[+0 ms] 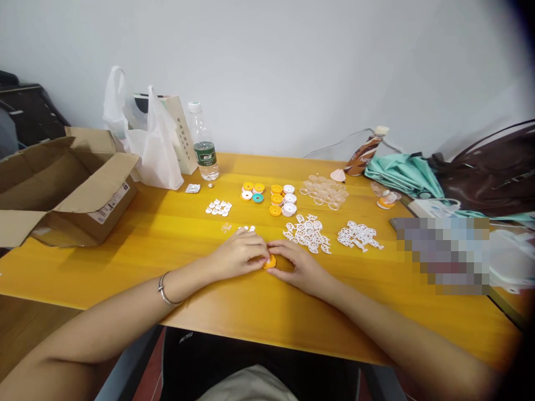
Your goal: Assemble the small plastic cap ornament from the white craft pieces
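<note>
Between my two hands sits a small round orange piece [270, 262] with something whitish on its top, low over the table or resting on it. The fingertips of my left hand [240, 253] press together at its top left. My right hand [298, 267] curls its thumb and fingers around the right side. Just beyond my left hand lie a few white round pieces [251, 228], partly covered by it, and some tiny clear rings [226, 227]. A heap of white openwork pieces [309, 234] spreads beyond my right hand.
Stacked orange and white discs [276, 199], clear rings [324, 192], white caps [218, 208] and a second white heap [359, 235] lie farther back. A cardboard box [83, 200], plastic bag [152, 150] and water bottle [204, 145] stand left; a drink bottle [364, 156] and teal umbrella [403, 172] are right.
</note>
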`<act>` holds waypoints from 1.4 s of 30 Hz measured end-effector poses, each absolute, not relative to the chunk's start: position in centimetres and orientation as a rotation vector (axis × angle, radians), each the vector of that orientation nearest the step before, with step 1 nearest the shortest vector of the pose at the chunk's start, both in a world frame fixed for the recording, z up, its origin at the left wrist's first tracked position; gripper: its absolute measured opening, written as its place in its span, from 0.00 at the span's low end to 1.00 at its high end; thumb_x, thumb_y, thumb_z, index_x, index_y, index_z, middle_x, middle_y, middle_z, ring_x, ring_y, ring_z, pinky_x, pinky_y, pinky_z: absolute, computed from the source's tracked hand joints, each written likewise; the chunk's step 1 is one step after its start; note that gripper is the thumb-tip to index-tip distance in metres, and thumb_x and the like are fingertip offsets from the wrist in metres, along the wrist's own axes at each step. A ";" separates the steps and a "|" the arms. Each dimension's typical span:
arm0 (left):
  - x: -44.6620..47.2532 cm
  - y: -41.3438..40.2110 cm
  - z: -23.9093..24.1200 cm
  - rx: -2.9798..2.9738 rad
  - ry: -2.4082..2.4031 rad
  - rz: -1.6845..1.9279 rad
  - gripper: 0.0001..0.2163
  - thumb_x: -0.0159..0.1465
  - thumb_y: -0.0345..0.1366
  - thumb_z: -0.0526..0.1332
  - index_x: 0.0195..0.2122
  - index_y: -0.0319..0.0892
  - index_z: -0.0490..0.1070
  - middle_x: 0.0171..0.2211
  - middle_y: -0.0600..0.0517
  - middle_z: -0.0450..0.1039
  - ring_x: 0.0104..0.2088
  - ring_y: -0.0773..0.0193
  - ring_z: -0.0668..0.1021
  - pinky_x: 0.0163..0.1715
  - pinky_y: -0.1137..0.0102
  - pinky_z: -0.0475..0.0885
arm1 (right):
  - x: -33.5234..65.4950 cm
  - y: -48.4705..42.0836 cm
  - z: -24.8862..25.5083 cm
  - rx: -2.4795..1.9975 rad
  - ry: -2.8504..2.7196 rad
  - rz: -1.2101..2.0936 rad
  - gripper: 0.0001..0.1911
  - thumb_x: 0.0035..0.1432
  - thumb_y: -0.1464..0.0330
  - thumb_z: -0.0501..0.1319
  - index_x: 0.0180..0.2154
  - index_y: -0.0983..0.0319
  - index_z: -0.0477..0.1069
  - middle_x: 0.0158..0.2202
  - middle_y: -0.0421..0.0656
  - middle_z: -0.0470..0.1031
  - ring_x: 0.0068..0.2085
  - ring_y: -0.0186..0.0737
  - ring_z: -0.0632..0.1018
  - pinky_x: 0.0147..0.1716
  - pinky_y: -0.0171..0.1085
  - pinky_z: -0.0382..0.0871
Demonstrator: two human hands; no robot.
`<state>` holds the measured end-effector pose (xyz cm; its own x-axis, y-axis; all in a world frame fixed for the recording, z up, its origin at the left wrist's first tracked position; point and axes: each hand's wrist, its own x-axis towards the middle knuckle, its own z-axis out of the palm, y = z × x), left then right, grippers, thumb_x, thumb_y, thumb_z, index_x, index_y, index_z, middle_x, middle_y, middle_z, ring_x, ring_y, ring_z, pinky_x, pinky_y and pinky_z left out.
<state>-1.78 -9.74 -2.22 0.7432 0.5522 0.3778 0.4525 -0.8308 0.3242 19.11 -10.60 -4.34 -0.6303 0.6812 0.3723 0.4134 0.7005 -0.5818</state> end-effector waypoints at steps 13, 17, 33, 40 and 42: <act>-2.2 -9.9 -2.5 2.897 0.754 0.744 0.08 0.65 0.34 0.52 0.39 0.43 0.71 0.36 0.50 0.75 0.38 0.65 0.74 0.39 0.69 0.62 | 19.3 -10.5 -4.7 -0.854 -2.316 0.569 0.16 0.52 0.65 0.62 0.45 0.57 0.68 0.47 0.47 0.72 0.48 0.43 0.73 0.48 0.43 0.67; -2.6 -10.4 -2.9 2.798 0.802 0.767 0.09 0.65 0.33 0.52 0.41 0.43 0.71 0.38 0.49 0.75 0.39 0.66 0.74 0.41 0.69 0.65 | 19.7 -10.9 -4.5 -0.869 -2.304 0.623 0.23 0.51 0.64 0.63 0.50 0.57 0.64 0.48 0.47 0.72 0.49 0.44 0.73 0.49 0.45 0.67; -2.0 -11.1 -3.6 2.671 0.834 0.741 0.09 0.65 0.35 0.54 0.41 0.39 0.70 0.36 0.47 0.74 0.37 0.65 0.76 0.39 0.71 0.71 | 20.0 -11.5 -4.6 -0.945 -2.244 0.630 0.12 0.57 0.67 0.58 0.44 0.57 0.68 0.41 0.43 0.76 0.43 0.41 0.76 0.44 0.41 0.71; -2.1 -11.0 -3.7 2.733 0.824 0.762 0.09 0.65 0.34 0.53 0.41 0.39 0.70 0.37 0.47 0.74 0.37 0.66 0.76 0.39 0.71 0.72 | 20.1 -11.3 -4.8 -0.878 -2.266 0.579 0.10 0.58 0.69 0.57 0.42 0.57 0.69 0.41 0.43 0.76 0.44 0.40 0.76 0.44 0.40 0.71; -2.1 -11.0 -3.8 2.754 0.820 0.770 0.09 0.65 0.34 0.53 0.40 0.39 0.71 0.37 0.47 0.74 0.37 0.66 0.76 0.39 0.71 0.72 | 20.0 -11.3 -4.8 -0.862 -2.260 0.560 0.09 0.58 0.70 0.57 0.42 0.58 0.70 0.41 0.44 0.76 0.43 0.40 0.76 0.44 0.40 0.71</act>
